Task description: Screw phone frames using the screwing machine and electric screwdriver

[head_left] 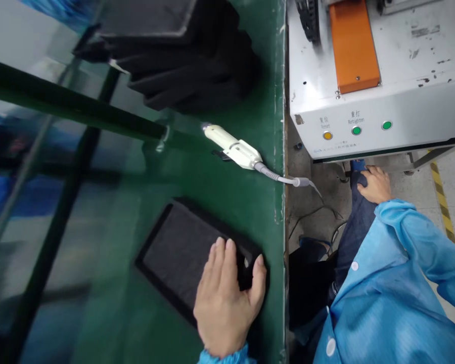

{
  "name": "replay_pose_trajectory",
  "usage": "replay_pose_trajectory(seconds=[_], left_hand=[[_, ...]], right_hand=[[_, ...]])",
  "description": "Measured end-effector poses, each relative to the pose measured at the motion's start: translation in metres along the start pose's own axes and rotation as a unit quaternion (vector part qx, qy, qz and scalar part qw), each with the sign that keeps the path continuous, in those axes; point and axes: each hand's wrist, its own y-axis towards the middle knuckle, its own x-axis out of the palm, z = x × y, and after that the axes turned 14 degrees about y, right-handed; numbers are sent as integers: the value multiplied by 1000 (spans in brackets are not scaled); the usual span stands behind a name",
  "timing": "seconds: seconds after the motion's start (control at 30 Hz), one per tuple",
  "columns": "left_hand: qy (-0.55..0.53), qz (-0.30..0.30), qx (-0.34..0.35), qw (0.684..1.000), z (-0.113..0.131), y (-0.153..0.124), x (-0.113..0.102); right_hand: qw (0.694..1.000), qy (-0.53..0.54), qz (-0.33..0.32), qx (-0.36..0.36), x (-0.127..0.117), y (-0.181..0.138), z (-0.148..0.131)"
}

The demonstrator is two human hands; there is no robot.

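My left hand [227, 298] lies palm down on a black rectangular tray-like piece [174, 247] with a raised rim. Its fingers are stretched out flat over the surface, and the thumb is spread to the near corner. My right hand [377, 184] rests on my knee, fingers lying over the dark trouser leg [354, 222], with nothing visible in it. A white electric screwdriver [235, 146] lies on the green tabletop [208, 187] beyond the tray-like piece, its cord running over the table edge.
A stack of black blocks or trays [197, 55] stands at the table's far end. Dark green rails [72, 108] run along the left, blurred. A white machine [356, 121] with coloured buttons and an orange cover [354, 45] stands beyond my knees. Yellow-black tape [442, 199] marks the floor.
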Motion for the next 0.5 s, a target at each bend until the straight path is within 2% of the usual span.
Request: replay_pose_trajectory(seconds=[0.33, 0.5], left_hand=[[-8, 34, 10, 999, -2, -1, 1], [-5, 27, 36, 999, -18, -6, 1]], right_hand=[[999, -48, -6, 18, 3, 1, -10], [997, -75, -2, 19, 9, -1, -16]])
